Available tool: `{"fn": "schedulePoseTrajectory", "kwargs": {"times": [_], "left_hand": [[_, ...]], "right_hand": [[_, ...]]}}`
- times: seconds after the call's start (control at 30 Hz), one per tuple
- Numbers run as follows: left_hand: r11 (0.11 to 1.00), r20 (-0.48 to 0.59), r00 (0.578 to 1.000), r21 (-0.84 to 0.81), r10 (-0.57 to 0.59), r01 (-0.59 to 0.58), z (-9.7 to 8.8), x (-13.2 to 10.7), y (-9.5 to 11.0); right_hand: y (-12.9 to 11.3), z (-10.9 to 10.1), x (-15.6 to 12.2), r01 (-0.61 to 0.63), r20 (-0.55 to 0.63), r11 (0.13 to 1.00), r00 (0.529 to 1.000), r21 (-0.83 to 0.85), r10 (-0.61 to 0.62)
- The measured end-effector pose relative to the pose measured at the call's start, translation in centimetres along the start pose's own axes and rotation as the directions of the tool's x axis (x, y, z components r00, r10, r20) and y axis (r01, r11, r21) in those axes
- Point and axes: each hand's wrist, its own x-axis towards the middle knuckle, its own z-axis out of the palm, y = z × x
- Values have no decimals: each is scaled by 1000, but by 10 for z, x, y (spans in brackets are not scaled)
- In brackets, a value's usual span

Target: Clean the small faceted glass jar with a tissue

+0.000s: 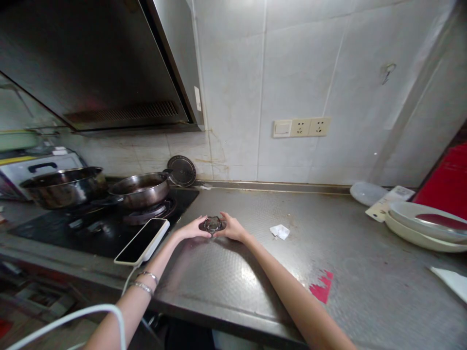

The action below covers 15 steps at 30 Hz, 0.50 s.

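Observation:
Both of my hands meet over the steel counter (255, 272) around a small round dark object (212, 224), shiny like glass or metal; I cannot make out what it is. My left hand (192, 228) grips its left side with curled fingers. My right hand (231, 227) grips its right side the same way. The object sits just above or on the counter, right of the stove. Two bracelets ring my left wrist (145, 282).
A phone (142, 241) on a white cable lies at the edge of the black stove (73, 228). Two steel pans (140, 189) stand on the burners, a round lid (182, 170) against the wall. A crumpled paper scrap (279, 231) lies nearby. Stacked plates (419, 228) sit far right.

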Motion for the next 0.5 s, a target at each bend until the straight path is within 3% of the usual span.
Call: {"fn": "schedulePoseTrajectory", "kwargs": {"times": [0.5], "left_hand": [[999,49,998,4,32,-32,1,4,-3]], "right_hand": [[5,3,-2,-13,-2,1000,1000,18,13]]}}
